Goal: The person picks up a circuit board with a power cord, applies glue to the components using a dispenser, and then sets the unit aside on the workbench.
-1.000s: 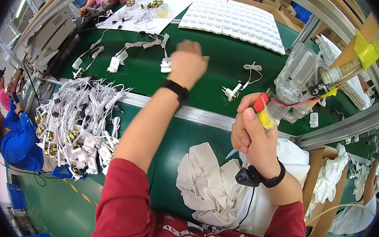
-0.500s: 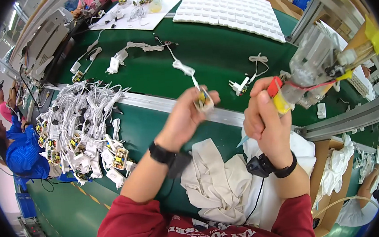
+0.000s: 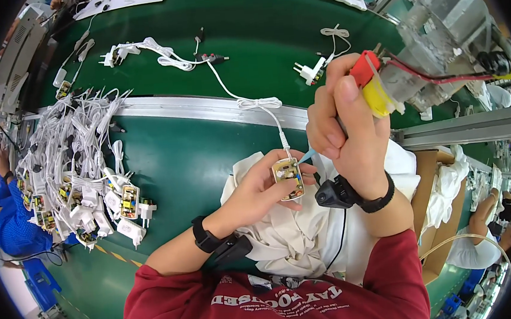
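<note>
My left hand [image 3: 255, 189] is closed around an opened white power adapter [image 3: 284, 169], thumb laid over its exposed circuit board. From the adapter's far end a white cord [image 3: 278, 130] runs to a tied bundle and on across the green bench. My right hand [image 3: 351, 119] grips a glue dispenser [image 3: 378, 97] with a red and yellow neck and a clear body. Its pale blue tapered nozzle [image 3: 307, 155] points down at the adapter's upper right corner; whether it touches, I cannot tell. Beneath my hands lies a crumpled cream cloth [image 3: 279, 235].
A heap of white adapters and coiled cords [image 3: 82, 167] covers the bench at left. Past the metal rail [image 3: 173, 108] lie another plug adapter [image 3: 310, 71] and a bundled cord [image 3: 172, 59]. A cardboard box [image 3: 427, 173] holds white cloth at right. Co-workers sit on both sides.
My left hand has drawn the adapter toward me, from over the rail to beneath the nozzle. My right hand still holds the dispenser. The view has tilted downward.
</note>
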Available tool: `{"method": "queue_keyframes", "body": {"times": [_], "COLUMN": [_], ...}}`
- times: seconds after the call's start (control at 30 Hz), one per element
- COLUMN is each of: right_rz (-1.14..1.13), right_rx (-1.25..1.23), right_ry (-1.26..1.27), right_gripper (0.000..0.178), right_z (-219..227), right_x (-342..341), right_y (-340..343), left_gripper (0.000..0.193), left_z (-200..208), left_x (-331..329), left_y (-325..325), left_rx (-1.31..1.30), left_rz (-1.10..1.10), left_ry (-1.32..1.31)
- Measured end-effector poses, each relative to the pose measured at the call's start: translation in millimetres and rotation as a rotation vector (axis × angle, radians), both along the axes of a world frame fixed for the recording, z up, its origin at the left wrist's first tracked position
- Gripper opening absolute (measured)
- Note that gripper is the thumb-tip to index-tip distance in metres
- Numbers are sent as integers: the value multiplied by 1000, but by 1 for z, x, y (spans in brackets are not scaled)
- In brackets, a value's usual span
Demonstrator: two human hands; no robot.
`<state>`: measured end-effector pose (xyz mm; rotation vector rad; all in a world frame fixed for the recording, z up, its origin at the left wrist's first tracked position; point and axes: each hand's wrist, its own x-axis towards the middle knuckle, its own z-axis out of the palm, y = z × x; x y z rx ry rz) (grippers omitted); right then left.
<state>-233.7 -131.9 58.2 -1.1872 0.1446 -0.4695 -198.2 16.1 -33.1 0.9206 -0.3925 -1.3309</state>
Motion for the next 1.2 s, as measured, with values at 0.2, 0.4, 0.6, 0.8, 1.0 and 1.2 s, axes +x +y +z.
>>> {"method": "queue_keyframes", "body": {"times": [0.2,0.4,0.6,0.8,1.0,1.2], "right_rz": [0,29,16,15,55,76], "right_rx": [-128,-107,-147,-100,-130,-128], "right_ry": [6,42,34,37,74,97], "right_gripper": [25,28,30,27,33,33], "right_z": [-1,-1,-6,1,10,6], "right_x": [2,1,1,0,-5,-10], "right_y": [1,7,7,5,12,18], "left_gripper": [44,45,45,45,42,38], "left_z": [-5,-1,-3,-2,-4,-5], "left_x": [-4,-2,-1,0,7,11], "left_y": [3,6,7,6,6,9], "left_rx": [-24,-56,-65,-40,57,-24], "left_rz": [-28,-26,-30,-42,17,111], "left_ry": [-20,0,-5,-21,50,197]}}
